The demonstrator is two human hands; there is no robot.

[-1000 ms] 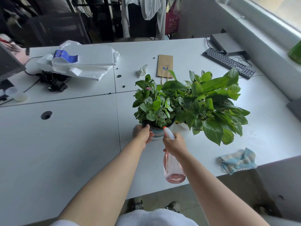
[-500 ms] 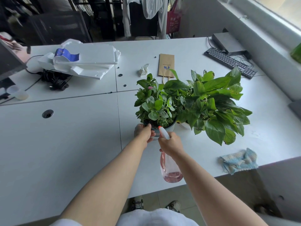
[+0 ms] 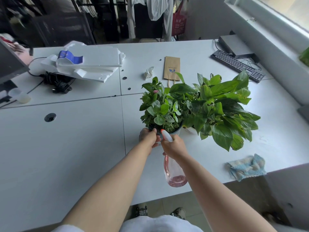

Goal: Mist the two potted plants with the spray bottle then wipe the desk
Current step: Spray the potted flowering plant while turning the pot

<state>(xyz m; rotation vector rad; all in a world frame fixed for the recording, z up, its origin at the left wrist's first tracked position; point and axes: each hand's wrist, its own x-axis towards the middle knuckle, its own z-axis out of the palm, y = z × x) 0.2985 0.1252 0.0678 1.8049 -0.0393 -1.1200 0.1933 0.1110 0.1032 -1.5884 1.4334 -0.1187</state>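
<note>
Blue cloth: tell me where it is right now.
In the head view, the blue cloth lies crumpled near the desk's front edge on the right, below the large leafy plant and right of the spray bottle.

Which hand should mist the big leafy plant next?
Right. The right hand already grips the spray bottle and is nearer the large-leaved plant; the left hand holds the small plant's pot.
</note>
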